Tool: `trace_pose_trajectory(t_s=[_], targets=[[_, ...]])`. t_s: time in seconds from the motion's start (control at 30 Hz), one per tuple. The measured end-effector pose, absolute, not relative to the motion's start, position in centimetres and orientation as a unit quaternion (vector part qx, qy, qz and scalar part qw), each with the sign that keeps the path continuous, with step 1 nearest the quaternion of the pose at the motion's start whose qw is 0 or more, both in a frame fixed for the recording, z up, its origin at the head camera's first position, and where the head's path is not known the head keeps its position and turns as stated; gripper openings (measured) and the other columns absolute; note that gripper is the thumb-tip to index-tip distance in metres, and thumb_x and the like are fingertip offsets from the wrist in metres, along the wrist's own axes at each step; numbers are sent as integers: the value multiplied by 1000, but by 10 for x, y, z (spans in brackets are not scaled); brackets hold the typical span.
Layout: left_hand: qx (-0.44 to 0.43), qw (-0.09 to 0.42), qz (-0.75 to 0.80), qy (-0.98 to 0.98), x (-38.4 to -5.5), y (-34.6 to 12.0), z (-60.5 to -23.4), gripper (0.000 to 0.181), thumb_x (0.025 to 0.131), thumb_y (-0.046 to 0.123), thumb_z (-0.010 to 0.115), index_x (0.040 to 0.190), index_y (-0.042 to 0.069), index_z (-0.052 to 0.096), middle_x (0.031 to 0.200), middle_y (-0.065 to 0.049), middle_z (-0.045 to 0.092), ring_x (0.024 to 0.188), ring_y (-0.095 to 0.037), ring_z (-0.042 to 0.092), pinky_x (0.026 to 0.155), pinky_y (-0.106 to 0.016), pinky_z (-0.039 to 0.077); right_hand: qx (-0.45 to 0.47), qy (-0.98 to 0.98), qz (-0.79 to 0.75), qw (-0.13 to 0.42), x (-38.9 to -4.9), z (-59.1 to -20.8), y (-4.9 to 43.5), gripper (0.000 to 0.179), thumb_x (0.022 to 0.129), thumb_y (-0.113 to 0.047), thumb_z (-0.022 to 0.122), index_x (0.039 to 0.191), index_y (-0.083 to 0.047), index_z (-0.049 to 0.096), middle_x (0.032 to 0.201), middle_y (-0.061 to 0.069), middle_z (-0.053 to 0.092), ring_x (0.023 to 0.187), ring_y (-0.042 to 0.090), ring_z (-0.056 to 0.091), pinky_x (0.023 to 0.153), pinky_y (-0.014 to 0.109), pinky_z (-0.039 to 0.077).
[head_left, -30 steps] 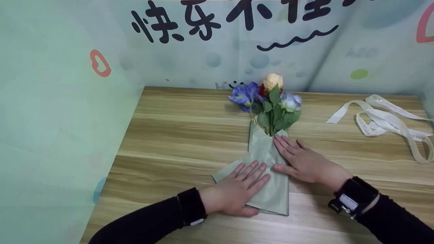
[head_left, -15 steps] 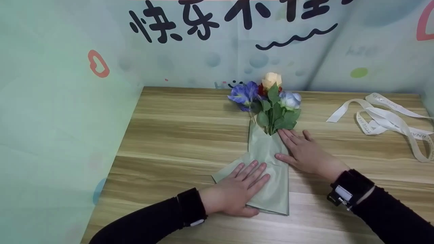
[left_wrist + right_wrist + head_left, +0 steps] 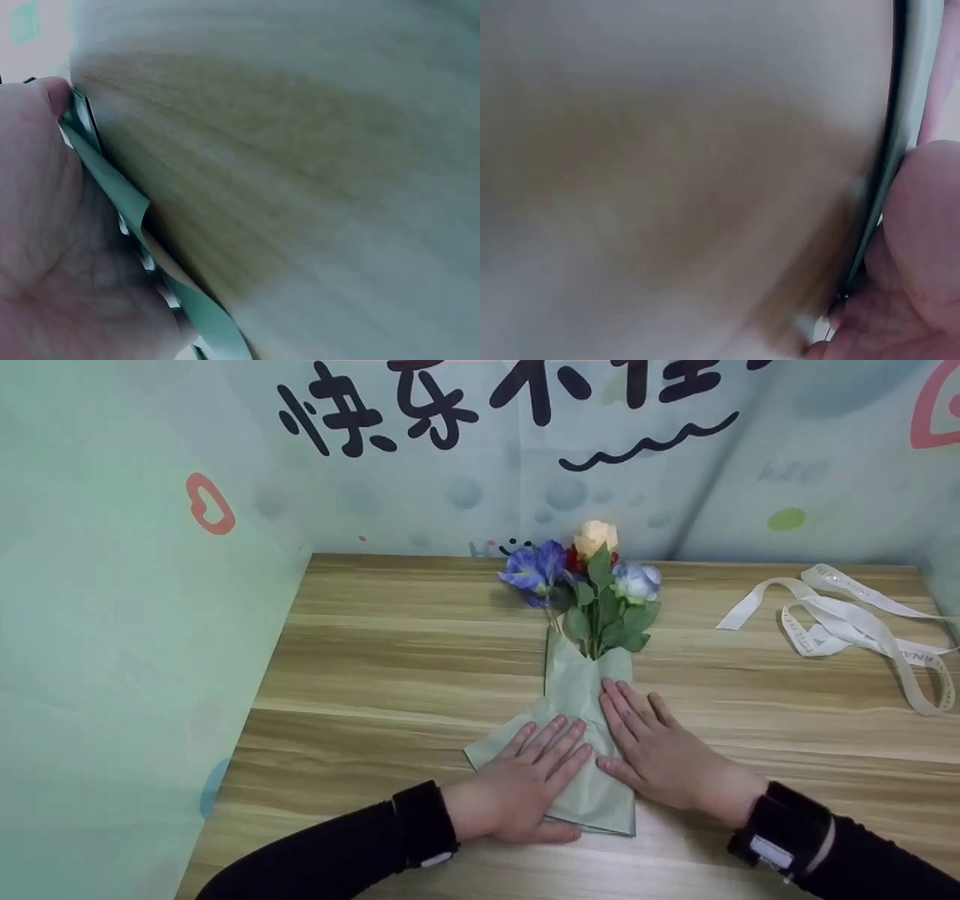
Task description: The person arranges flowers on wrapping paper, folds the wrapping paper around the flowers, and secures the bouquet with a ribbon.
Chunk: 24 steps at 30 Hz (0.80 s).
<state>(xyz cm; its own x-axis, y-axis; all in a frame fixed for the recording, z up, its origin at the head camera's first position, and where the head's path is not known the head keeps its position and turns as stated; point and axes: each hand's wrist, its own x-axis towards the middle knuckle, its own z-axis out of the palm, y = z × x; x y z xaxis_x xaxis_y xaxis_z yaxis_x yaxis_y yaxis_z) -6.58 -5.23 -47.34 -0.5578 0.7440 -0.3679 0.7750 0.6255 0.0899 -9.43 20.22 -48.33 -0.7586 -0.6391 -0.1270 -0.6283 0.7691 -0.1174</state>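
A bouquet of flowers, with purple-blue, cream, red and pale blue blooms and green leaves, lies on the wooden table. Pale green wrapping paper is folded round its stems. My left hand rests flat on the lower left of the paper, fingers straight and spread. Along the paper's right side lies my right hand, its straight fingers on the sheet. In the left wrist view the paper's folded edge runs beside the palm. The right wrist view shows the paper edge next to the hand. The stems' lower part is hidden.
White ribbon with printed letters lies in loose loops at the table's back right. A printed backdrop stands along the back edge, and a pale green side panel borders the left of the wooden table.
My right hand first slides up the paper's right edge toward the leaves, then back down to lie lower on it. The left hand stays in place on the paper.
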Motion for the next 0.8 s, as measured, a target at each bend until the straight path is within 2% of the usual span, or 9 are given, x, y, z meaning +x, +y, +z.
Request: trace_pose_trajectory(t_s=[0.13, 0.3, 0.43, 0.53, 0.63, 0.8], targets=[[426, 202, -35, 881, -66, -52, -471, 93, 93, 77, 15, 157, 19, -17, 164, -6, -28, 153, -28, -23, 127, -53, 2, -360, 931, -15, 61, -66, -484, 198, 84, 101, -57, 38, 157, 1, 15, 167, 21, 5, 154, 40, 11, 119, 62, 22], [416, 228, 2, 880, -70, -52, -468, 74, 102, 62, 9, 156, 21, -19, 165, 0, -27, 154, -24, -21, 127, -51, 2, -373, 927, 0, 33, -44, -486, 198, 81, 101, -57, 38, 156, 0, 19, 166, 21, 12, 153, 40, 16, 118, 60, 25], [402, 204, 7, 893, -73, -54, -469, 69, 106, 53, 14, 156, 18, -19, 165, 0, -24, 155, -21, -17, 127, -50, 4, -383, 924, -9, 1, -41, -489, 198, 81, 100, -57, 42, 155, 0, 24, 165, 20, 17, 151, 40, 23, 126, 50, -2], [410, 164, -20, 897, -74, -52, -471, 74, 105, 55, 17, 157, 16, -17, 166, -2, -23, 156, -21, -15, 128, -48, 4, -392, 920, -14, -29, -42, -491, 199, 83, 98, -58, 45, 154, 0, 26, 164, 21, 21, 150, 40, 25, 122, 39, -21], [435, 149, -36, 887, -74, -49, -474, 77, 103, 59, 16, 158, 14, -16, 166, -3, -23, 156, -21, -16, 128, -44, 4, -399, 915, -9, -51, -43, -494, 201, 84, 98, -59, 45, 153, 1, 27, 163, 22, 24, 150, 40, 25, 121, 39, -22], [449, 168, -23, 878, -72, -48, -479, 86, 100, 66, 17, 157, 12, -18, 165, -7, -24, 155, -24, -18, 128, -43, 6, -403, 913, -7, -66, -42, -495, 202, 85, 96, -61, 47, 152, 1, 30, 162, 23, 26, 147, 41, 31, 121, 39, -23]])
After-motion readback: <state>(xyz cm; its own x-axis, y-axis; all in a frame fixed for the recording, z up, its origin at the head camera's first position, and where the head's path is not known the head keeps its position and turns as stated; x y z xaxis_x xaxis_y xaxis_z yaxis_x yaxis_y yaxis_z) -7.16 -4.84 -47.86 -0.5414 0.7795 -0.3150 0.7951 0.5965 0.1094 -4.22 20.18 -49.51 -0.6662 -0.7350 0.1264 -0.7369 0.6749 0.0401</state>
